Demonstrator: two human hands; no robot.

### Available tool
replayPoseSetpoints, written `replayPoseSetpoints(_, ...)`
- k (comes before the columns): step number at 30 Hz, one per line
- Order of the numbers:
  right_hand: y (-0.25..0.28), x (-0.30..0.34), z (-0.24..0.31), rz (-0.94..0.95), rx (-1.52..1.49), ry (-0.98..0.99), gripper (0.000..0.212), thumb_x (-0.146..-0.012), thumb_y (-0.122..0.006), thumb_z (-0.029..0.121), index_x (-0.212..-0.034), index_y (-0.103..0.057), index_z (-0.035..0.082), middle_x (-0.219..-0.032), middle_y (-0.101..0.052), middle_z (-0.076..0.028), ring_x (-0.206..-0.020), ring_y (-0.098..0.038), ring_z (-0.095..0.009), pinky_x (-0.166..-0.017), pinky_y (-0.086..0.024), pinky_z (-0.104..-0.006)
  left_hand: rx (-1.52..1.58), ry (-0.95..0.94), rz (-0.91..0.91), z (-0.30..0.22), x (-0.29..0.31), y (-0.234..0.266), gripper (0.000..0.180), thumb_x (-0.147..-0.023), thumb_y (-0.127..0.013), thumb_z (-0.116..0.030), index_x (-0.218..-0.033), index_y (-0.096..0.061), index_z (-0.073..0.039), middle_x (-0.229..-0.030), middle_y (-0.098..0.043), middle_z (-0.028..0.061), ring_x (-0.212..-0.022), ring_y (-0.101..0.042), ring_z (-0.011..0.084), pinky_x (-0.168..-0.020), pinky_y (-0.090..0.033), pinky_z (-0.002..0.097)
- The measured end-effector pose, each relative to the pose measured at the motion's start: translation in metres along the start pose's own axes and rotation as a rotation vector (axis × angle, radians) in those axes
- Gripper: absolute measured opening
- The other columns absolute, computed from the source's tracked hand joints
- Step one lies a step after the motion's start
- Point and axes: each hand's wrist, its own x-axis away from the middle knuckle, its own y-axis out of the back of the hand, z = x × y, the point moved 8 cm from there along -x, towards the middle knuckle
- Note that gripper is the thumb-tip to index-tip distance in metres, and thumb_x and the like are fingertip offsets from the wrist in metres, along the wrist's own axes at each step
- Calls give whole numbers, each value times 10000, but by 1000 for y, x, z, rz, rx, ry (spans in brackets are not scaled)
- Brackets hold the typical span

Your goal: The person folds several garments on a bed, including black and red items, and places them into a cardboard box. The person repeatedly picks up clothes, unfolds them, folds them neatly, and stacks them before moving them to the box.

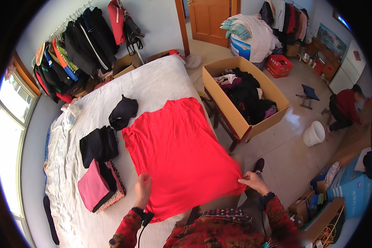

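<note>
A bright red garment [177,153] lies spread out, its near end reaching past the bed's edge toward me. My right hand [255,182] pinches its right near corner between thumb and fingers. At the left near side, my left hand [142,191] is closed at the garment's edge; the fingertips partly hide the cloth there. Left of the garment are a folded black cloth [98,144], a black bra-like piece [124,112] and a folded pink garment [93,184] on a dark and leopard-patterned pile [115,191].
The bed [153,76] has a whitish cover. Right of it stands a large cardboard box [268,129] full of dark clothes. A white bucket [314,133] and a crouching person [345,107] are farther right. Clothes hang on a rack [84,41]; cartons [306,206] stand near right.
</note>
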Motion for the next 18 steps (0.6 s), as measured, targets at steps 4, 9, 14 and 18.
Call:
replayPoseSetpoints(4, -14, 1, -22, 183, -209, -124, 292, -842, -743, 244, -954, -642, -6, -836, -655, -30, -673, -619, -116, -598, -530, -243, 68, -183, 109, -90, -98, -90, 159, -882, -624, -143, -1002, -637, -40, -928, -680, 143, -876, -669, 265, -736, -514, 366)
replayPoseSetpoints(9, -24, -1, -35, 197, -285, -107, 365, -844, -742, 225, -1056, -659, -61, -881, -673, -19, -766, -593, -77, -714, -486, -250, -23, -486, 47, -192, -208, -184, 148, -885, -582, -158, -965, -632, -45, -924, -645, 169, -884, -627, 346, -754, -502, 437)
replayPoseSetpoints(14, -24, -2, -34, 169, -277, -94, 418, -846, -730, 286, -1052, -644, -67, -863, -667, -32, -819, -592, -83, -759, -476, -258, -339, -440, 32, -218, -303, -244, 214, -909, -465, -116, -1023, -641, -72, -998, -636, 173, -937, -615, 360, -795, -516, 456)
replayPoseSetpoints(18, -22, -6, -34, 200, -227, -101, 509, -844, -726, 331, -1130, -613, -74, -984, -686, -102, -880, -603, -119, -808, -476, -275, -632, -388, 115, -211, -353, -264, 219, -885, -516, -143, -1039, -666, -99, -1058, -634, 172, -974, -630, 333, -821, -518, 444)
